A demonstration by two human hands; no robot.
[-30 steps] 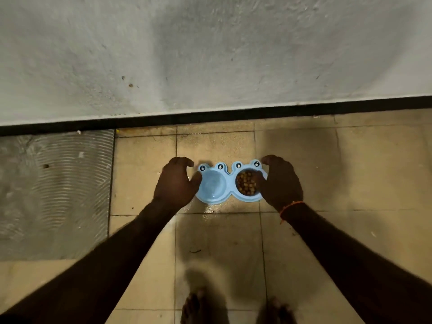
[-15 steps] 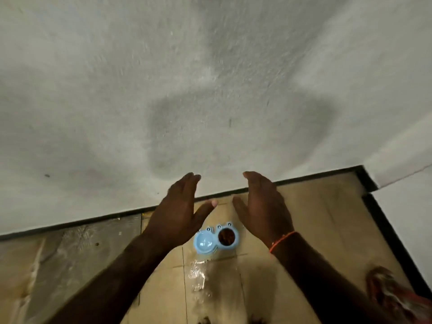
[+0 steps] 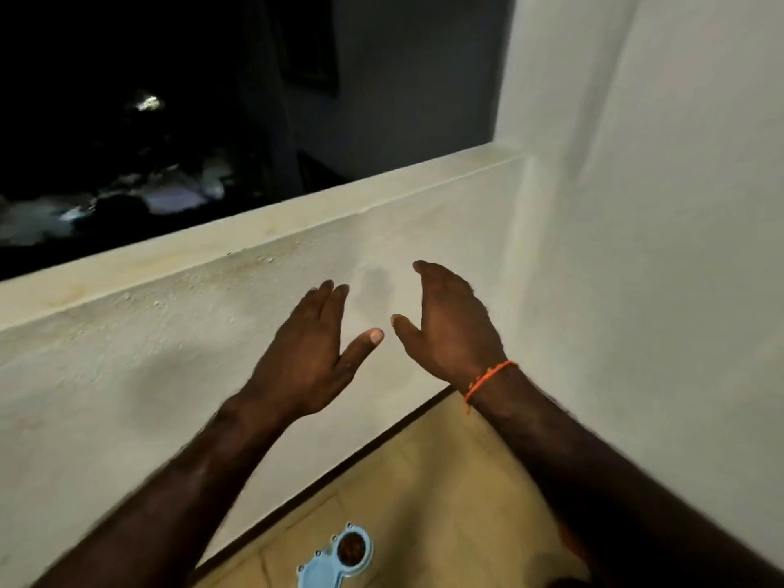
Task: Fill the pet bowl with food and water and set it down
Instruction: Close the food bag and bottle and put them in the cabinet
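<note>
2 hands [image 3: 373, 350], 1 pet bowl [image 3: 337, 558], 1 wristband [image 3: 488, 377]

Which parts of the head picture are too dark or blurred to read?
Head view: the area beyond the parapet is nearly black; both forearms smear with motion blur; the left hand and right hand are sharper; the pet bowl is soft.

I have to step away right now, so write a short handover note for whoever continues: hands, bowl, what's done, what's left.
Left hand: open, raised in front of the wall, no grip on anything.
Right hand: open, also raised, holding nothing.
Pet bowl: on the tiled floor near the base of the wall, touched by neither hand.
Done: bowl set down; one compartment holds brown food.
Left: water in the other compartment cannot be confirmed from here; check it.
</note>
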